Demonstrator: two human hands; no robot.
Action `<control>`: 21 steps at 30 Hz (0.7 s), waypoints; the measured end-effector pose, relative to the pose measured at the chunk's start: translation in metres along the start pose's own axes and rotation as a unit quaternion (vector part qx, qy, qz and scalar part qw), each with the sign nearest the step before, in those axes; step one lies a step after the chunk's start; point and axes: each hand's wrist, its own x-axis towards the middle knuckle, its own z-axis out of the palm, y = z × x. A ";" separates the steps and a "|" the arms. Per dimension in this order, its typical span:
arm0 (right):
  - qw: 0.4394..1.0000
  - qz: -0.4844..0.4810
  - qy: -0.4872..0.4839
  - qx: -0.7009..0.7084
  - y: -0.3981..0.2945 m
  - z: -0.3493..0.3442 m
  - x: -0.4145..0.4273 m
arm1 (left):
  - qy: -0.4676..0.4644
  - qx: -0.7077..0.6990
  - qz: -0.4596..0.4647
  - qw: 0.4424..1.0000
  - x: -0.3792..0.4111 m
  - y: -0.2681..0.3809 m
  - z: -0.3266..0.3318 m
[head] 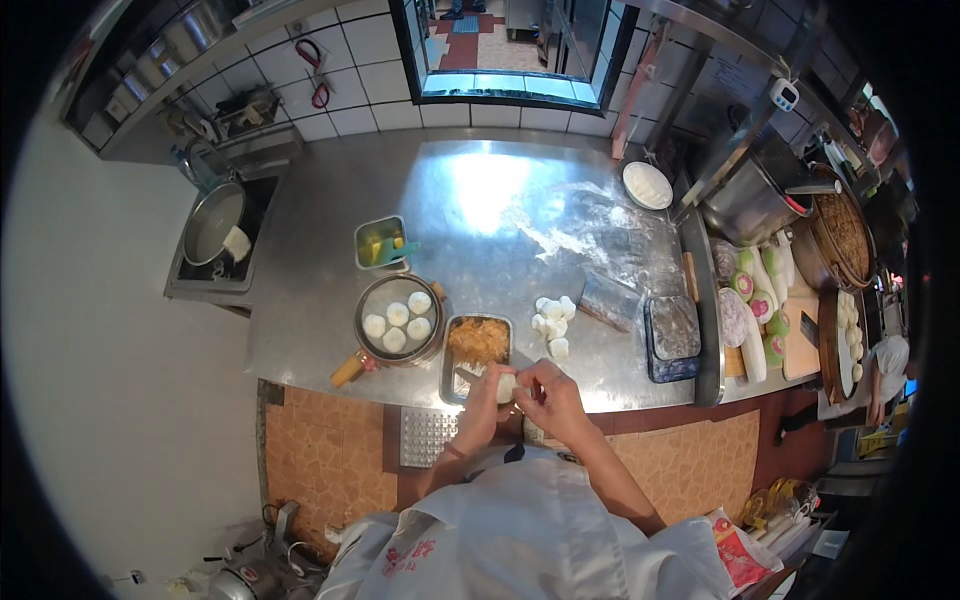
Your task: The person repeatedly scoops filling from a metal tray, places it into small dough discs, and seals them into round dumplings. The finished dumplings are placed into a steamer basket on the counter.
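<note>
Between both hands, above the near edge of the steel table, is a pale piece of dough. My left hand cups it from the left, and the fingertips of my right hand pinch its other side. Just beyond my left hand sits a rectangular metal tray with shredded orange-brown filling in it. Further left, a round steamer pot with a wooden handle holds several round white buns. Several small white dough pieces lie on the table beyond my right hand.
A metal container with yellow liquid and a green utensil stands behind the steamer. To the right are a dough scraper, a kitchen scale and a bowl of white powder. Radishes lie past a metal divider; another person stands far right.
</note>
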 end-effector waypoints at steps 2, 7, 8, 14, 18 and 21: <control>0.998 -0.059 0.003 -0.027 0.003 0.002 0.000 | 0.044 0.017 -0.005 0.999 0.002 -0.004 0.001; 0.987 -0.134 -0.037 -0.079 0.004 0.002 0.001 | 0.021 0.030 -0.063 0.997 0.006 0.002 -0.009; 0.988 -0.131 -0.035 -0.077 0.002 0.002 0.001 | 0.031 0.032 -0.072 0.996 0.007 0.002 -0.009; 0.987 -0.137 -0.033 -0.077 0.000 0.008 0.003 | -0.029 -0.008 -0.120 0.992 0.015 -0.012 -0.025; 0.998 -0.048 -0.028 -0.021 0.000 0.008 0.002 | -0.102 -0.230 -0.116 0.961 0.002 0.012 -0.022; 0.998 -0.062 -0.011 -0.009 -0.008 0.016 0.008 | -0.002 -0.074 -0.044 0.996 0.002 -0.002 -0.020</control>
